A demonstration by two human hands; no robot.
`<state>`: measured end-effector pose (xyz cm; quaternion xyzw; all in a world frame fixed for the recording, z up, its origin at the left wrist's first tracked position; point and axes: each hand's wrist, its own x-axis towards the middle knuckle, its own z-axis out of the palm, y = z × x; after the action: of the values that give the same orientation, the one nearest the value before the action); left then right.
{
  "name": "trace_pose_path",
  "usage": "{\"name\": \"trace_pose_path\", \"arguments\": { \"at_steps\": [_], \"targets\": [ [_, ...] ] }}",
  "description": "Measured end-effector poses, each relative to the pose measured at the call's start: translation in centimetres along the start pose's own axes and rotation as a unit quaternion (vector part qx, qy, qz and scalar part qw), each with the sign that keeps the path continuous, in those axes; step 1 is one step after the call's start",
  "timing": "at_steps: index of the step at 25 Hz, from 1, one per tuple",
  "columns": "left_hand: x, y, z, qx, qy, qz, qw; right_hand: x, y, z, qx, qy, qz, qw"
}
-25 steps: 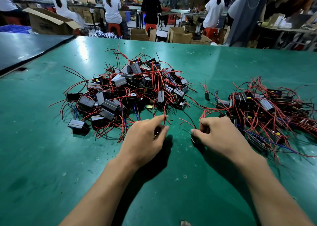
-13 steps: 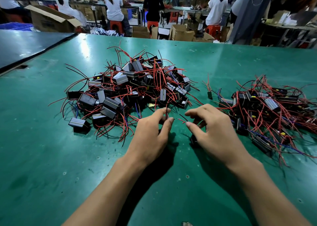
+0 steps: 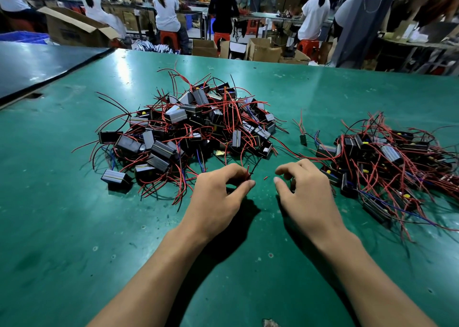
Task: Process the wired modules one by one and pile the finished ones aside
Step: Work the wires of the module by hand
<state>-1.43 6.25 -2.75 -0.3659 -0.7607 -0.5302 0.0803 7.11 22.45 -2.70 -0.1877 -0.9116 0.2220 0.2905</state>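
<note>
Nearest, on the green table (image 3: 74, 227), the left hand (image 3: 218, 195) pinches the end of a red wire (image 3: 248, 174) between thumb and forefinger. The right hand (image 3: 306, 195), at its 3 o'clock, curls its fingers downward; I cannot tell whether it holds anything. From the pinch the wire runs toward 1 o'clock into the tangled edge of the big heap (image 3: 188, 128) at 11 o'clock. A stray module (image 3: 303, 139) lies beyond, and the smaller pile (image 3: 387, 158) sits at 2 o'clock.

l hand (image 3: 216, 195) pinches red wire (image 3: 247, 174) by module pile (image 3: 193, 125).
</note>
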Motion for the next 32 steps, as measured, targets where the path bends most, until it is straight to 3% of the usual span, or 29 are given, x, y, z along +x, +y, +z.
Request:
{"name": "trace_pose_path", "arguments": {
  "at_steps": [5,8,12,20,26,32],
  "targets": [
    [0.0,0.0,0.0,0.022,0.029,0.032,0.999,0.1,0.1,-0.4,-0.109,0.032,0.047,0.992],
    [0.0,0.1,0.1,0.037,0.04,0.048,0.997,0.4,0.3,-0.6,-0.168,-0.014,0.122,0.978],
    [0.0,-0.1,0.4,0.02,0.046,0.028,0.998,0.3,0.3,-0.4,-0.073,-0.023,0.107,0.991],
    [-0.1,0.2,0.3,0.007,0.044,-0.006,0.999,-0.5,-0.6,0.6,0.047,0.05,0.016,0.998],
    [0.0,0.2,0.4,-0.005,0.063,-0.007,0.998,-0.8,-1.0,1.0,0.171,-0.017,0.081,0.982],
    [0.0,-0.3,0.4,0.016,0.056,0.029,0.998,-1.1,-1.6,0.8,0.18,-0.03,0.059,0.981]
  ]
}}
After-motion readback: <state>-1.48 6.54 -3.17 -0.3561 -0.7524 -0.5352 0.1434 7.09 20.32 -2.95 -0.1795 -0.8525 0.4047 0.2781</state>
